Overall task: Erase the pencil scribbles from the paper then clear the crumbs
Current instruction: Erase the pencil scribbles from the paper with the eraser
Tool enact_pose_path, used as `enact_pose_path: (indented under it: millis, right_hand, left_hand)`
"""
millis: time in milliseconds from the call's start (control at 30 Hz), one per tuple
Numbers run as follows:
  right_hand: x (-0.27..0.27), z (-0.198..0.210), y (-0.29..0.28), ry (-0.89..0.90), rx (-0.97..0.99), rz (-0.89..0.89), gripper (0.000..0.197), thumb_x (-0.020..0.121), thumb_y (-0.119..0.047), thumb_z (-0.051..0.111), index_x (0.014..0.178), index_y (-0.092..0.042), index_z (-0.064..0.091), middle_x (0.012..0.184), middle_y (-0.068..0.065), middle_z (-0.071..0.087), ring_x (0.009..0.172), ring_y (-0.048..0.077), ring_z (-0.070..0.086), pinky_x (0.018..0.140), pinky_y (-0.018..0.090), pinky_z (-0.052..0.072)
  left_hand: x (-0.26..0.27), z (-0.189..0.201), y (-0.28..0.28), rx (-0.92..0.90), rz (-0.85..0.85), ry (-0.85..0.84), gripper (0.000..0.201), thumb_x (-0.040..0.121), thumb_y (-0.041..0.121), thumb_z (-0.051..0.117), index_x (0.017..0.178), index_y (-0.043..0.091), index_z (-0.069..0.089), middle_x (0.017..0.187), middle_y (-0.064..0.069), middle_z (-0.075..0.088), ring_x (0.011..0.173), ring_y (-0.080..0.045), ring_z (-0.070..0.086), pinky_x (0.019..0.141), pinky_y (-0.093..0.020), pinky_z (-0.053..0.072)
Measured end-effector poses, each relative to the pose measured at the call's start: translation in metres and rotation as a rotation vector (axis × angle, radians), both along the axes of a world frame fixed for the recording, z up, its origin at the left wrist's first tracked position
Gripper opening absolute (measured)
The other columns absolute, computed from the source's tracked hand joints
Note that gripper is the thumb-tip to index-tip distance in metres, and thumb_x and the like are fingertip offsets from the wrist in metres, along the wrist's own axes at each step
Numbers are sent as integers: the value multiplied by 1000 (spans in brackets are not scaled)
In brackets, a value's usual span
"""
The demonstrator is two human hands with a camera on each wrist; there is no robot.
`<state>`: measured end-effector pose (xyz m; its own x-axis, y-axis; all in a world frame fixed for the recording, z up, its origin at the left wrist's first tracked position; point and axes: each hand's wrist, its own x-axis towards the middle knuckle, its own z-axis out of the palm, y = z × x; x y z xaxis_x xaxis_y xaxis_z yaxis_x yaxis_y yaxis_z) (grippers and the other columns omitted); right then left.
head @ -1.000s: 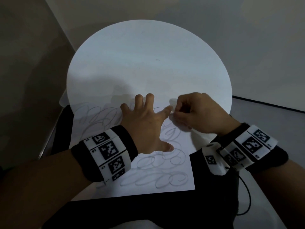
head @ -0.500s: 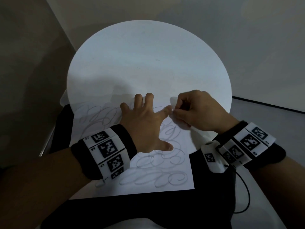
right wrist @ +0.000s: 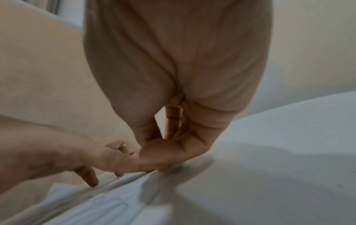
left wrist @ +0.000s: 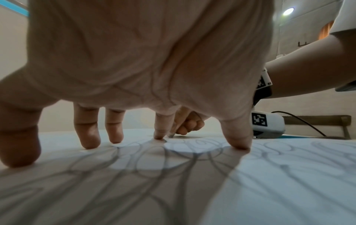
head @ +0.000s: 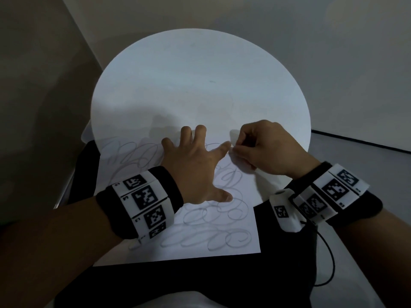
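A white sheet of paper (head: 200, 250) covered in looping pencil scribbles (head: 222, 238) lies on the near part of a round white table (head: 200, 74) and overhangs its near edge. My left hand (head: 200, 167) rests spread flat on the sheet, fingertips (left wrist: 90, 143) pressing it down. Just right of my left index fingertip, my right hand (head: 234, 148) is curled, thumb and fingers pinching a small eraser (left wrist: 171, 135) whose tip touches the paper. Most of the eraser is hidden by my fingers. No crumbs can be made out.
The table stands in a corner between grey walls (head: 333, 52). Dark clothing (head: 178, 283) on my lap lies under the paper's near edge. A black cable (head: 329, 263) hangs from the right wrist camera. The far half of the table top is bare.
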<state>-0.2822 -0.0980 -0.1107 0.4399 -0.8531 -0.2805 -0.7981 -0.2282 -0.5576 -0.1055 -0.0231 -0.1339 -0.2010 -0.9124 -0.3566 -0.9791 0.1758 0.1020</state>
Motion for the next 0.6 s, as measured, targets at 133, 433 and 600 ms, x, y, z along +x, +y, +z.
enact_pose_path:
  millis: [133, 433, 600]
  right_hand:
    - [1, 3, 4, -27, 126, 64, 20, 89, -19, 70, 72, -11, 64, 58, -1, 69, 48, 10, 62, 58, 26, 54]
    - [-5, 6, 10, -15, 142, 82, 21, 89, -19, 71, 71, -11, 63, 57, -1, 68, 47, 9, 59, 56, 17, 48]
    - [-8, 6, 9, -6, 112, 72, 21, 88, -20, 71, 70, -13, 63, 58, -3, 69, 51, 11, 63, 60, 28, 55]
  left_hand:
    - [0, 0, 0, 2, 0, -6, 111, 63, 96, 50, 155, 48, 9, 142, -10, 18, 130, -34, 25, 98, -57, 38]
    - [0, 1, -1, 2, -2, -7, 112, 62, 96, 51, 155, 47, 12, 140, -10, 19, 129, -35, 26, 97, -57, 39]
    - [0, 0, -1, 2, 2, -9, 114, 61, 97, 50, 155, 47, 11, 140, -10, 19, 129, -34, 26, 98, -57, 39]
